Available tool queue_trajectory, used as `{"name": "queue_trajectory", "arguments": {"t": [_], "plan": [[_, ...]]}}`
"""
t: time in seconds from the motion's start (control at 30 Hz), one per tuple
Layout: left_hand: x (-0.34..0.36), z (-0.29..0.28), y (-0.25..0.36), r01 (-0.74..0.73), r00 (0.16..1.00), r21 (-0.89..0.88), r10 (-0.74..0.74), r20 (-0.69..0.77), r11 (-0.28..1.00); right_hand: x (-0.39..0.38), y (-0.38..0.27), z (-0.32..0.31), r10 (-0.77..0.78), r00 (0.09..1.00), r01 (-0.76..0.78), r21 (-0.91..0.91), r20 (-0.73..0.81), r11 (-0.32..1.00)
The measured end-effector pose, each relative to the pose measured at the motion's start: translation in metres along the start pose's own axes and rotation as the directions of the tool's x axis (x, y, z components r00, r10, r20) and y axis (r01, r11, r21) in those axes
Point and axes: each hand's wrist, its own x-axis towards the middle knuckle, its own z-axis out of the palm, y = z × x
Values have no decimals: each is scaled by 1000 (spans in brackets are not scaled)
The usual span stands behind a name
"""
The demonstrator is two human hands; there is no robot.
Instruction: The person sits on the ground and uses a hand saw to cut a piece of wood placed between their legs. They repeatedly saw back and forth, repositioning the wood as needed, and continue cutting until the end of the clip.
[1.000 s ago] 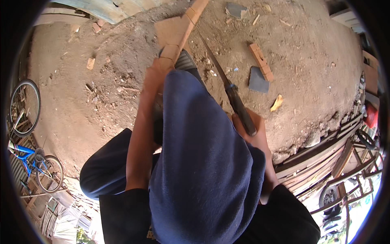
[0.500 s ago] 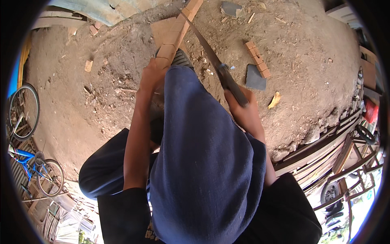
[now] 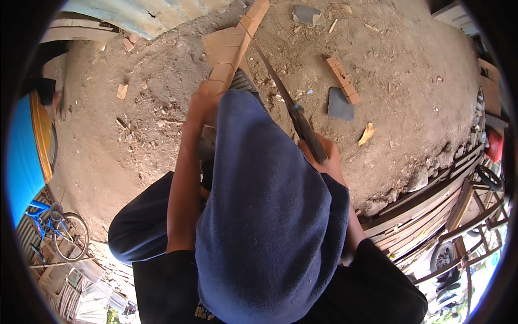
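I'd brace the wood [image 3: 235, 49] hard with that left hand [image 3: 203, 100] closed round its near end, then run the saw [image 3: 283, 90], gripped snugly in the right hand [image 3: 325, 154], square across.

1 blue bicycle [image 3: 56, 212] far left; planks [image 3: 415, 208] right; 1 yellow scrap [image 3: 366, 134] on dirt [image 3: 410, 108].
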Motion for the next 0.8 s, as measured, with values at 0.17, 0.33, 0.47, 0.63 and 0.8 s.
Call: {"name": "queue_trajectory", "arguments": {"t": [0.17,0.33,0.47,0.63,0.8], "plan": [[0,3,9,-10,999,-4,11,38,1000,-19,15,-8,-32,998,31,-20,-50,999],[-15,-13,30,49,996,-58,-45,77,997,14,-4,5,-46,998,43,-91,-30,995],[14,9,-21,-74,997,-3,73,-26,997,-17,7,-3,-85,996,83,-52,-25,995],[8,26,-26,-89,995,-108,93,33,990,14,4,14,-99,995,99,-77,-3,992],[1,3,-2,-11,998,-108,17,58,994,-4,10,-1,-146,989,147,-87,16,985]]}}
